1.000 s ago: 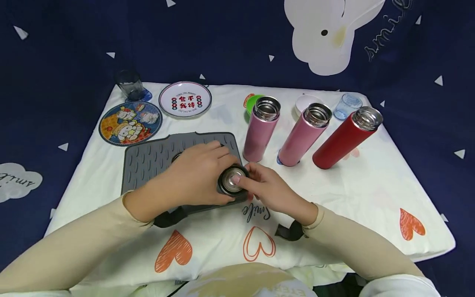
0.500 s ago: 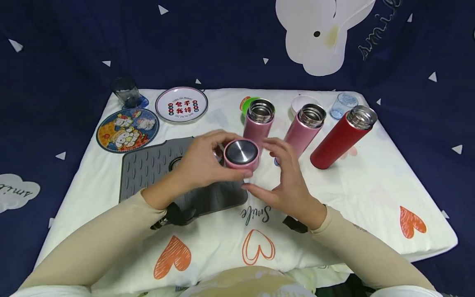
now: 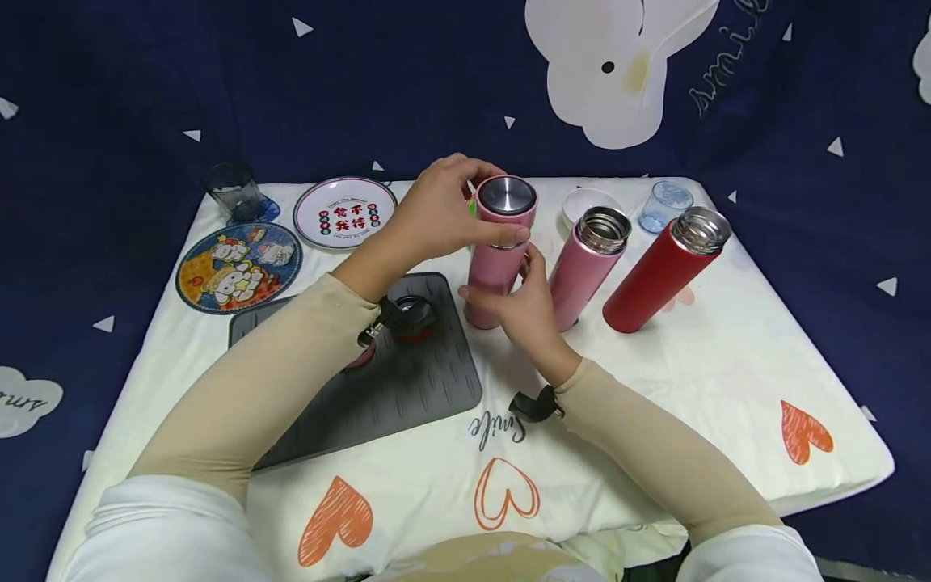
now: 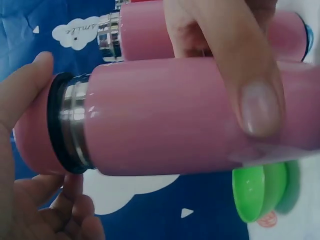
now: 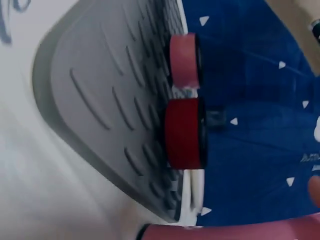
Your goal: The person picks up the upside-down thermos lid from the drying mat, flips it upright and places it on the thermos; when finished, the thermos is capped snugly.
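My left hand (image 3: 447, 206) holds a pink bottle lid (image 3: 507, 202) with a steel top at the mouth of a pink thermos bottle (image 3: 493, 271). In the left wrist view, the lid (image 4: 37, 132) meets the bottle's steel neck (image 4: 75, 117), part of which shows below the lid's black ring. My right hand (image 3: 525, 311) grips the bottle's body lower down, its thumb across the near side. On a grey ridged mat (image 3: 436, 380) lie a red lid (image 5: 182, 132) and another pink lid (image 5: 184, 60), both with their black undersides up.
Right of my hands stand an uncapped pink bottle (image 3: 585, 275) and an uncapped red bottle (image 3: 655, 279). Behind are a white bowl (image 3: 589, 204), a blue glass (image 3: 665, 206) and a green cup (image 4: 260, 190). Two plates (image 3: 345, 238) (image 3: 240, 299) and a dark glass (image 3: 236, 194) sit back left.
The lid was lifted off the mat, turned steel top up, and carried by my left hand onto the pink bottle. My right hand let go of the lid and took hold of the bottle.
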`<state>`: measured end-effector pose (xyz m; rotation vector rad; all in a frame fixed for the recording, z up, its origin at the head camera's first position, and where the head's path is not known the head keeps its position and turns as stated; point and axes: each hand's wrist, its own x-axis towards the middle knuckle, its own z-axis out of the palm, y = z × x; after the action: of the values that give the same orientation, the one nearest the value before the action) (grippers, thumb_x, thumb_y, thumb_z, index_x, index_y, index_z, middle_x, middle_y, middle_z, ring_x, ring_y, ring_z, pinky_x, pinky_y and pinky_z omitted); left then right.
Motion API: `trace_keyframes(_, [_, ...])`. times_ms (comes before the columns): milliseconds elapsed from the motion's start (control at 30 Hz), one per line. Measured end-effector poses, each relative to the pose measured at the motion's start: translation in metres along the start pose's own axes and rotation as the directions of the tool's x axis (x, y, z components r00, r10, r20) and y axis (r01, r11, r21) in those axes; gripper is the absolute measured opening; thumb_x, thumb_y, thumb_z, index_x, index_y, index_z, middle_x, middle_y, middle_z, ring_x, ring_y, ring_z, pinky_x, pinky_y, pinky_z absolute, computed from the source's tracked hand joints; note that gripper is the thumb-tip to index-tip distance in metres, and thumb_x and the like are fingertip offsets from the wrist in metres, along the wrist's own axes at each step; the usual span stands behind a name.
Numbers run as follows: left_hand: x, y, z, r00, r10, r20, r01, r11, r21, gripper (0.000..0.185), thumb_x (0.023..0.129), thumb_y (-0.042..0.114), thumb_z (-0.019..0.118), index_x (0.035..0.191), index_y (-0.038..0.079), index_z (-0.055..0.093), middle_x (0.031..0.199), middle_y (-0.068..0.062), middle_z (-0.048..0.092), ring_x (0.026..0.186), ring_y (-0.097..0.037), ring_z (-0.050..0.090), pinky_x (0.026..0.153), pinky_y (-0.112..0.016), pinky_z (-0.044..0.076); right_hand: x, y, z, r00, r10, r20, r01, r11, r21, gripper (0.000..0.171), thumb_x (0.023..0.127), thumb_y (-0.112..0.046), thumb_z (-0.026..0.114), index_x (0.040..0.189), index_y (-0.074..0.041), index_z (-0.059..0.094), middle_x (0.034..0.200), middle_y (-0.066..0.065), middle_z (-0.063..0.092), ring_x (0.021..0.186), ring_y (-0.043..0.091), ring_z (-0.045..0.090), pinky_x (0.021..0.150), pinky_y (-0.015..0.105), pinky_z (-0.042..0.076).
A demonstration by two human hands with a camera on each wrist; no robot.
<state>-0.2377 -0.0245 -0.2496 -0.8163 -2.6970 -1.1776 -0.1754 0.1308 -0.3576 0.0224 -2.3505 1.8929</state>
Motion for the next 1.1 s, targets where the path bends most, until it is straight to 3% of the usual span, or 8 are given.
trace_keyframes(133, [0.002, -0.009, 0.003, 0.996, 0.059, 0.067, -0.055, 0.997, -0.058, 0.079, 0.066, 0.052, 0.087, 0.132, 0.016, 0.062, 0.111, 0.005, 0.058, 0.098, -0.014, 0.051, 0.077, -0.030, 0.045, 0.005, 0.006, 0.002, 1.000, -0.020, -0.011, 0.020, 1.000, -0.008, 0.073, 0.075, -0.017, 0.085, 0.135, -0.008, 0.045, 0.123, 0.006, 0.057, 0.112, 0.018, 0.054, 0.099, 0.037, 0.042])
trace_keyframes(300, [0.002, -0.022, 0.005, 0.984, 0.126, 0.122, -0.088, 0.956, -0.280, 0.079, 0.072, 0.027, 0.088, 0.138, 0.008, 0.049, 0.120, 0.001, 0.056, 0.105, -0.013, 0.051, 0.080, -0.032, 0.045, 0.007, 0.007, 0.001, 0.999, -0.020, -0.026, 0.019, 0.997, -0.069, 0.068, 0.074, -0.016, 0.086, 0.131, -0.009, 0.049, 0.118, 0.006, 0.061, 0.107, 0.018, 0.056, 0.093, 0.037, 0.046])
trace_keyframes(467, [0.002, -0.025, 0.017, 0.990, 0.119, 0.072, -0.092, 0.949, -0.303, 0.082, 0.071, 0.033, 0.088, 0.138, 0.009, 0.047, 0.121, 0.001, 0.056, 0.104, -0.012, 0.052, 0.084, -0.030, 0.046, 0.010, 0.009, -0.002, 1.000, -0.018, -0.014, 0.016, 0.994, -0.107, 0.066, 0.073, -0.017, 0.086, 0.129, -0.009, 0.051, 0.115, 0.007, 0.062, 0.103, 0.018, 0.057, 0.090, 0.036, 0.047])
trace_keyframes(700, [0.000, -0.025, 0.029, 0.993, 0.119, 0.027, -0.098, 0.910, -0.403, 0.090, 0.072, 0.020, 0.085, 0.142, 0.006, 0.030, 0.129, -0.007, 0.050, 0.112, -0.015, 0.050, 0.094, -0.028, 0.042, 0.011, 0.009, -0.003, 1.000, -0.017, 0.021, 0.020, 0.990, -0.139, 0.067, 0.075, -0.020, 0.086, 0.130, -0.009, 0.049, 0.116, 0.006, 0.060, 0.104, 0.018, 0.056, 0.091, 0.036, 0.047])
trace_keyframes(1000, [0.003, -0.029, 0.032, 0.988, 0.156, 0.005, -0.136, 0.876, -0.462, 0.080, 0.073, 0.016, 0.083, 0.140, 0.003, 0.041, 0.128, -0.007, 0.053, 0.113, -0.014, 0.051, 0.097, -0.029, 0.041, 0.014, 0.010, -0.004, 1.000, -0.016, 0.016, 0.018, 0.988, -0.152, 0.066, 0.073, -0.020, 0.087, 0.128, -0.009, 0.050, 0.114, 0.005, 0.061, 0.101, 0.018, 0.057, 0.087, 0.037, 0.048])
trace_keyframes(1100, [0.005, -0.030, 0.032, 0.982, 0.191, -0.010, -0.170, 0.850, -0.498, 0.086, 0.072, 0.011, 0.082, 0.143, 0.002, 0.035, 0.129, -0.010, 0.052, 0.116, -0.015, 0.050, 0.101, -0.028, 0.038, 0.015, 0.009, -0.004, 0.999, -0.028, 0.015, 0.030, 0.989, -0.148, 0.066, 0.073, -0.018, 0.087, 0.126, -0.008, 0.051, 0.112, 0.007, 0.062, 0.099, 0.018, 0.057, 0.085, 0.037, 0.049])
